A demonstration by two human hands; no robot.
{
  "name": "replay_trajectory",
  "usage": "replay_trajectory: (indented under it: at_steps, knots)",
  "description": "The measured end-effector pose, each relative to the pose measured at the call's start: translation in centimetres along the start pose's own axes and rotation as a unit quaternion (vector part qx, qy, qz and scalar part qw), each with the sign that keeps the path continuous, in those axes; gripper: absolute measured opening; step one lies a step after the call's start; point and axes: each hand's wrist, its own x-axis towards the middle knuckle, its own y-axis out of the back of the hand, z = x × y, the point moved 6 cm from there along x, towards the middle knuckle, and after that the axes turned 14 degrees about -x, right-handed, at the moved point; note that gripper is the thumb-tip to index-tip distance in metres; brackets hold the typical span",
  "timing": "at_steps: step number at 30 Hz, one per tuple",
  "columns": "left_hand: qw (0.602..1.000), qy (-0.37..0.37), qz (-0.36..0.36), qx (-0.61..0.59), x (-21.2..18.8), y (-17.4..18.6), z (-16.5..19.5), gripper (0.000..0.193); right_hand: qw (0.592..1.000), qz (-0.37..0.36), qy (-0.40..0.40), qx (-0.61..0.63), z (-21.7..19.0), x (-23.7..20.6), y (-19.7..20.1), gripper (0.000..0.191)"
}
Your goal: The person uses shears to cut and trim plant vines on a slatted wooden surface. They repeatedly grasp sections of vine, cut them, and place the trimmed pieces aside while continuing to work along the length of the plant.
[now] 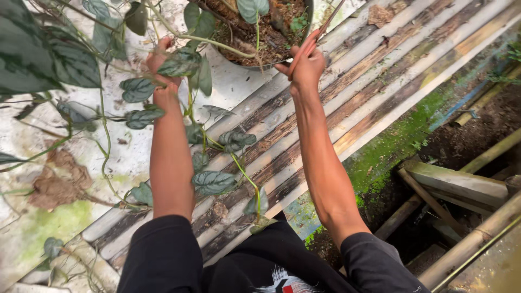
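Note:
A dark round pot (pixel 260 62) filled with brown soil and small green shoots sits at the top centre on a bamboo slat platform (pixel 347 92). My left hand (pixel 161 73) is raised left of the pot, closed around trailing vine stems (pixel 217 44) with grey-green patterned leaves (pixel 213 182) that hang down over my forearm. My right hand (pixel 306 65) is at the pot's right rim, pinching a thin reddish stick (pixel 325 24) that points up over the soil.
Large patterned leaves (pixel 38 54) crowd the top left over a pale, stained surface (pixel 70 157) with dry brown leaves. Mossy ground (pixel 391 146) and bamboo poles (pixel 467 241) lie at the right over dark soil.

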Motion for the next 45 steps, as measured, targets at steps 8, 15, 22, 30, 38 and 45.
replay_trajectory:
  at_steps: [8, 15, 22, 30, 38, 45]
  knots:
    - [0.977, 0.163, 0.072, -0.12, -13.5, 9.8, -0.1, 0.02, 0.996, 0.019, -0.055, -0.062, 2.9, 1.4, 1.6, 0.025]
    - [0.973, 0.166, 0.047, -0.153, -20.9, 14.5, -0.9, 0.023, 0.995, 0.011, -0.082, -0.053, 4.0, 2.3, 2.6, 0.027]
    - [0.977, 0.152, 0.016, -0.148, -22.8, 14.2, -1.4, 0.024, 0.995, -0.009, -0.062, -0.082, 3.0, 0.4, 2.8, 0.015]
    - [0.977, 0.118, -0.03, -0.177, -23.1, 13.0, -2.0, 0.025, 0.995, 0.008, -0.047, -0.087, 1.9, -1.3, 2.5, 0.025]
    - [0.98, 0.159, -0.085, -0.077, -25.6, 11.5, -2.4, 0.037, 0.997, 0.023, -0.01, -0.069, 2.6, -4.3, 5.4, 0.033]
    - [0.975, 0.119, -0.145, 0.118, -29.8, 7.4, -4.1, 0.044, 0.981, -0.149, -0.062, -0.112, 11.4, -19.8, 9.6, 0.033]
